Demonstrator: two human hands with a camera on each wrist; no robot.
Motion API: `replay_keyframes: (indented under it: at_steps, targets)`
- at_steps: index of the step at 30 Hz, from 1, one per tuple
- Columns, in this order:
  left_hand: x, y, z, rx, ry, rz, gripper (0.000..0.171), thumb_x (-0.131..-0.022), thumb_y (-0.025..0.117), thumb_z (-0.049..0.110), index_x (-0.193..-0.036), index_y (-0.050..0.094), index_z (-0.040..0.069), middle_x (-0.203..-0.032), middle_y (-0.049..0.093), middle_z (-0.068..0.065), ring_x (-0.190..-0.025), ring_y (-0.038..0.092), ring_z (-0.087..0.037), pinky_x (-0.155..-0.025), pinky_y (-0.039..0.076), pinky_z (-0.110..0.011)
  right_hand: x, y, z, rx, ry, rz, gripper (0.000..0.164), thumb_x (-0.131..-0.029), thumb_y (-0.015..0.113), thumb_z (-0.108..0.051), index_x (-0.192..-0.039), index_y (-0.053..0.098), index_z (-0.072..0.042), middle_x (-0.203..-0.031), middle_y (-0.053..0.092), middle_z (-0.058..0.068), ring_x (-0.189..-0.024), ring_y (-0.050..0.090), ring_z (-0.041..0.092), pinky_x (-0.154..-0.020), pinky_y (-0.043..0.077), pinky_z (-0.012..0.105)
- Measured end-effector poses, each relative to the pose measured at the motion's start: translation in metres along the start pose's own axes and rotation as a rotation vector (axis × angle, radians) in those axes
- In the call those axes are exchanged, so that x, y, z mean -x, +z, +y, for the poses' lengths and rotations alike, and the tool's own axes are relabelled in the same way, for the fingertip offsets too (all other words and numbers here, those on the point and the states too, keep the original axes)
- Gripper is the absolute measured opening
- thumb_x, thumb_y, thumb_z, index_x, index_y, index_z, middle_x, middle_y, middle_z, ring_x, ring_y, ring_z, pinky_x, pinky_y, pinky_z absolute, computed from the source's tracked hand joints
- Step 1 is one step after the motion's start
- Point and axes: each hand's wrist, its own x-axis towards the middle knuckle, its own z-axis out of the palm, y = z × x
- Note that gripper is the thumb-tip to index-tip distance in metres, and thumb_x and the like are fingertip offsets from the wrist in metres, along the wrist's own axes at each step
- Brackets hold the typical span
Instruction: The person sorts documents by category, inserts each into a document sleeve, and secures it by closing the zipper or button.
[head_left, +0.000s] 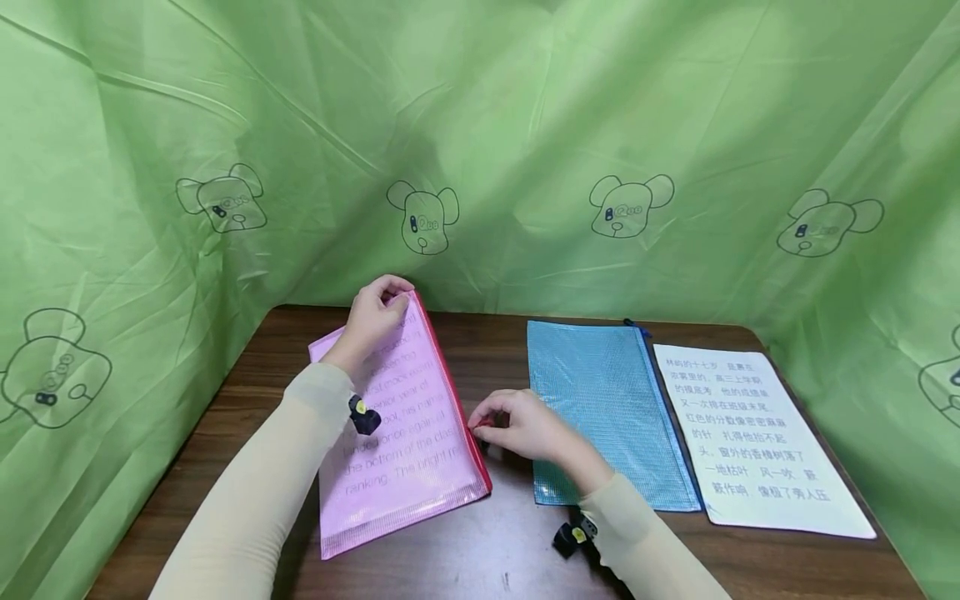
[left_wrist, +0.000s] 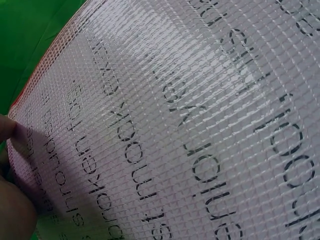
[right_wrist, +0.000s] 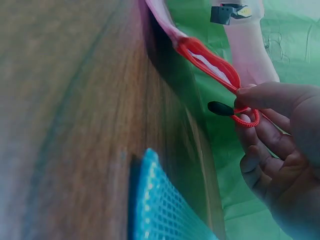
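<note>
A translucent pink mesh zipper pouch point(head_left: 408, 479) with a printed sheet inside is tilted up at the left of the table. My left hand point(head_left: 375, 317) pinches its top corner between thumb and fingers. Down its right side runs a red zipper point(head_left: 448, 375). At the lower part of that side, my right hand point(head_left: 521, 425) pinches the zipper's pull, from which a red cord loop point(right_wrist: 254, 120) and a dark tag point(right_wrist: 220, 108) hang. Between the pull and the pouch's near corner the red edges point(right_wrist: 200, 52) are parted, showing white inside.
Right of my right hand, a blue mesh zipper pouch point(head_left: 592, 383) lies flat, partly under the right forearm. Beside it is a white sheet point(head_left: 765, 442) with printed characters. A green curtain point(head_left: 517, 150) hangs behind the brown table point(head_left: 420, 575).
</note>
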Motion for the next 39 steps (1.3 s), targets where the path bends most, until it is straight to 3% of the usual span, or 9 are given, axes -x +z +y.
replay_keyframes:
  at_steps: [13, 18, 26, 35, 39]
  targets:
    - [0.0, -0.011, -0.007, 0.01, -0.058, 0.051, 0.02, -0.101, 0.065, 0.005, -0.119, 0.074, 0.006, -0.099, 0.063, -0.008, -0.092, 0.055, -0.023, -0.081, 0.045, -0.031, 0.024, -0.001, -0.003, 0.059, -0.053, -0.079, 0.009, -0.1, 0.08, -0.014, -0.107, 0.082, -0.019, -0.107, 0.078, -0.006, -0.085, 0.066, 0.001, -0.08, 0.057, 0.027]
    - [-0.001, -0.014, -0.01, 0.016, -0.053, 0.055, 0.021, -0.1, 0.064, 0.005, -0.119, 0.074, 0.004, -0.099, 0.063, -0.01, -0.091, 0.055, -0.024, -0.08, 0.044, -0.032, 0.031, -0.001, -0.003, 0.038, -0.056, -0.098, 0.009, -0.099, 0.08, -0.012, -0.107, 0.081, -0.017, -0.107, 0.077, -0.005, -0.076, 0.067, -0.003, -0.074, 0.058, 0.024]
    - [-0.002, -0.018, -0.017, 0.066, -0.054, 0.1, 0.021, -0.1, 0.065, 0.004, -0.119, 0.076, 0.003, -0.1, 0.066, -0.01, -0.09, 0.054, -0.022, -0.079, 0.044, -0.03, 0.04, -0.002, 0.002, 0.03, -0.046, -0.189, 0.011, -0.096, 0.084, -0.012, -0.104, 0.081, -0.019, -0.101, 0.073, -0.011, -0.084, 0.062, -0.003, -0.075, 0.057, 0.023]
    - [-0.003, -0.017, -0.014, 0.048, -0.067, 0.072, 0.022, -0.098, 0.066, 0.004, -0.118, 0.076, 0.004, -0.097, 0.064, -0.008, -0.09, 0.054, -0.022, -0.079, 0.044, -0.03, 0.04, -0.005, 0.008, -0.002, -0.074, -0.225, 0.01, -0.097, 0.083, -0.012, -0.107, 0.081, -0.015, -0.102, 0.075, -0.007, -0.085, 0.062, -0.003, -0.075, 0.057, 0.023]
    - [-0.005, -0.015, -0.008, 0.027, -0.035, 0.043, 0.022, -0.099, 0.066, 0.004, -0.118, 0.075, 0.004, -0.099, 0.066, -0.009, -0.09, 0.055, -0.022, -0.079, 0.044, -0.029, 0.04, -0.009, 0.01, -0.03, -0.068, -0.206, 0.015, -0.096, 0.084, -0.011, -0.111, 0.081, -0.013, -0.102, 0.075, -0.002, -0.085, 0.065, -0.001, -0.073, 0.058, 0.024]
